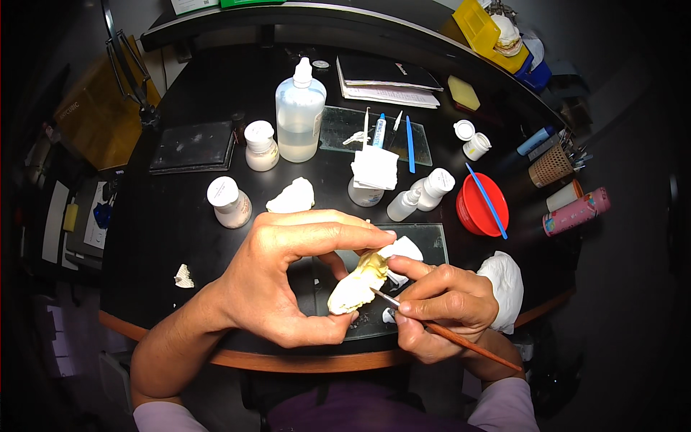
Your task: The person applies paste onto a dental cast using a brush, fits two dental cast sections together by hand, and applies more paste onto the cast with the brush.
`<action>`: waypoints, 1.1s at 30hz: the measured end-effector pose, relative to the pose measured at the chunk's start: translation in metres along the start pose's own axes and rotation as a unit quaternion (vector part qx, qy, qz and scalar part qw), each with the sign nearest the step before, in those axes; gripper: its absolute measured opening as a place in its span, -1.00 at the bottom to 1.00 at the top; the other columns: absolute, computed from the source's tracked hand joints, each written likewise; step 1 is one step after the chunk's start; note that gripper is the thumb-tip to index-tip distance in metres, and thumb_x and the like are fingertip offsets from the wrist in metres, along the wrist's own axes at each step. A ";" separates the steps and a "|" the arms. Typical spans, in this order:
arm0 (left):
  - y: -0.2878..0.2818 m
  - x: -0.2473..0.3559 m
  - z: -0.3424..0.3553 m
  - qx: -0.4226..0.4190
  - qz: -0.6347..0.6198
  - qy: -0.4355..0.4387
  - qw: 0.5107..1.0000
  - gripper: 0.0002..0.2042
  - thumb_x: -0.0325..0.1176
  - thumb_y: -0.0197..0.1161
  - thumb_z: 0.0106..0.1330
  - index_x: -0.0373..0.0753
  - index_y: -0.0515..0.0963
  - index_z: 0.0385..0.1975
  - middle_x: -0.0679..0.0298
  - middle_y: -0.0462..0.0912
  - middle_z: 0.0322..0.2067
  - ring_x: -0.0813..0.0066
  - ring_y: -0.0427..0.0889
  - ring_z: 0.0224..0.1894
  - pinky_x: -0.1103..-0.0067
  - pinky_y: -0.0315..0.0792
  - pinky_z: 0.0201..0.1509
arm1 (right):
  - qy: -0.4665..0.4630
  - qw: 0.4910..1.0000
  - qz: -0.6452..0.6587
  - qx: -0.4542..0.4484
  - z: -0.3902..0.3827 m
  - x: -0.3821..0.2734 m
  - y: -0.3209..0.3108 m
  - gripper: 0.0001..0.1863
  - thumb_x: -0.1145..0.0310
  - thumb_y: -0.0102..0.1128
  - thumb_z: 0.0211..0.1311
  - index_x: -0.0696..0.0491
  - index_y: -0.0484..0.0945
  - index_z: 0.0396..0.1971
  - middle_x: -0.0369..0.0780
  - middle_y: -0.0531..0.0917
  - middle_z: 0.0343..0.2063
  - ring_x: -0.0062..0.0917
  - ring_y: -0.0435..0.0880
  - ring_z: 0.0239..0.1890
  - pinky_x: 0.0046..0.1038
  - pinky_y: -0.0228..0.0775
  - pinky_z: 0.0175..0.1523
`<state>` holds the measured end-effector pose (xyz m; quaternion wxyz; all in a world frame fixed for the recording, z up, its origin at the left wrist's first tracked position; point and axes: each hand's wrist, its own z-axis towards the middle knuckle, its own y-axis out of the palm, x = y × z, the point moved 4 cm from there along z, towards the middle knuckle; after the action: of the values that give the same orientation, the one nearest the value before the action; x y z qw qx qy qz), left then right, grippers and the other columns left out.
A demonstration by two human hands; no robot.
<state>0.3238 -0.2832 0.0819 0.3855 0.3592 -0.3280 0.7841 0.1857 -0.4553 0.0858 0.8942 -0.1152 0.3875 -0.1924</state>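
My left hand (273, 273) grips a pale yellow, lumpy cast-like piece (356, 284) by its ends, between thumb and fingertips. My right hand (443, 313) pinches a thin brush with a wooden handle (468, 342), whose tip meets the piece; a fingertip of this hand is at the piece's right side. Beneath both hands lies a glass slab (432, 237), with crumpled white paper (409, 248) on it, partly hidden. Behind my left hand sits a white irregular lump (291, 193), and a small off-white fragment (183, 276) lies to its left.
Around the hands stand a squeeze bottle (295, 122), several jars (227, 201), a red bowl (479, 219) with a blue stick, and white tissue (504, 288). Farther back are notebooks (389, 93), another slab (335, 129) with tools, a dark box (187, 144), a lamp arm (126, 79) and yellow bins (471, 29).
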 end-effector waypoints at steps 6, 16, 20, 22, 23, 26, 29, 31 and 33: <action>0.000 -0.001 0.000 -0.001 0.001 -0.001 1.000 -0.31 -0.51 0.58 -0.11 -0.49 0.62 0.17 -0.10 0.72 0.08 0.27 0.76 0.08 0.56 0.73 -0.11 | -0.001 1.000 0.004 0.005 0.000 0.000 0.000 -0.81 0.64 0.43 -0.09 0.15 0.72 -0.38 -0.19 0.74 -0.47 -0.05 0.85 -0.06 -0.46 0.79 -0.25; 0.000 0.001 0.002 0.001 0.013 0.016 1.000 -0.32 -0.50 0.59 -0.12 -0.49 0.63 0.15 -0.10 0.73 0.06 0.30 0.79 0.01 0.58 0.70 -0.14 | -0.003 1.000 0.001 0.006 0.000 -0.001 0.001 -0.81 0.64 0.43 -0.10 0.15 0.74 -0.40 -0.20 0.74 -0.48 -0.06 0.86 -0.08 -0.46 0.78 -0.27; 0.000 0.000 0.001 0.002 0.018 0.016 1.000 -0.32 -0.49 0.59 -0.13 -0.48 0.63 0.15 -0.09 0.73 0.05 0.32 0.79 0.00 0.59 0.69 -0.15 | 0.001 1.000 -0.005 0.005 -0.001 0.002 0.002 -0.83 0.64 0.43 -0.10 0.15 0.74 -0.42 -0.20 0.74 -0.48 -0.06 0.86 -0.09 -0.45 0.78 -0.26; 0.000 0.001 0.002 0.004 0.016 0.016 1.000 -0.32 -0.50 0.59 -0.14 -0.47 0.64 0.15 -0.09 0.73 0.06 0.34 0.79 -0.01 0.59 0.68 -0.15 | 0.001 1.000 -0.005 0.010 -0.001 0.001 0.001 -0.82 0.63 0.44 -0.11 0.15 0.75 -0.42 -0.21 0.75 -0.48 -0.07 0.87 -0.10 -0.45 0.78 -0.26; 0.001 0.001 0.002 0.003 0.015 0.017 1.000 -0.32 -0.50 0.59 -0.14 -0.47 0.64 0.15 -0.09 0.73 0.06 0.34 0.79 -0.01 0.59 0.68 -0.15 | 0.001 1.000 -0.007 0.010 0.000 0.000 0.000 -0.82 0.63 0.44 -0.11 0.15 0.75 -0.42 -0.21 0.75 -0.48 -0.07 0.87 -0.10 -0.45 0.78 -0.26; 0.000 0.000 0.001 0.008 0.021 0.013 1.000 -0.32 -0.50 0.58 -0.14 -0.47 0.64 0.14 -0.08 0.74 0.06 0.33 0.79 -0.01 0.60 0.68 -0.15 | 0.000 1.000 -0.011 -0.001 0.000 0.001 0.002 -0.80 0.63 0.45 -0.13 0.14 0.76 -0.40 -0.21 0.74 -0.48 -0.09 0.87 -0.11 -0.45 0.77 -0.28; 0.000 0.000 0.002 0.006 0.022 0.017 1.000 -0.32 -0.50 0.59 -0.14 -0.46 0.64 0.15 -0.08 0.73 0.06 0.34 0.79 0.00 0.60 0.68 -0.15 | -0.003 1.000 -0.024 0.004 -0.001 0.000 0.002 -0.79 0.62 0.46 -0.13 0.13 0.77 -0.39 -0.22 0.74 -0.48 -0.09 0.87 -0.11 -0.46 0.75 -0.30; 0.000 0.000 0.002 0.006 0.024 0.017 1.000 -0.32 -0.50 0.58 -0.14 -0.46 0.64 0.15 -0.08 0.73 0.06 0.34 0.78 0.00 0.60 0.68 -0.14 | -0.004 1.000 -0.026 -0.003 0.000 0.000 0.002 -0.80 0.61 0.46 -0.12 0.13 0.77 -0.39 -0.22 0.74 -0.48 -0.09 0.87 -0.11 -0.46 0.73 -0.33; 0.001 0.000 0.001 0.006 0.022 0.015 1.000 -0.31 -0.50 0.58 -0.14 -0.46 0.64 0.15 -0.08 0.73 0.07 0.34 0.78 0.00 0.60 0.67 -0.14 | -0.006 1.000 -0.031 -0.003 -0.001 0.000 0.002 -0.80 0.60 0.47 -0.11 0.13 0.77 -0.39 -0.22 0.74 -0.48 -0.09 0.87 -0.10 -0.46 0.73 -0.33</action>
<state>0.3238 -0.2844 0.0821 0.3705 0.3423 -0.3251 0.8000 0.1859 -0.4535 0.0846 0.8898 -0.1304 0.3791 -0.2180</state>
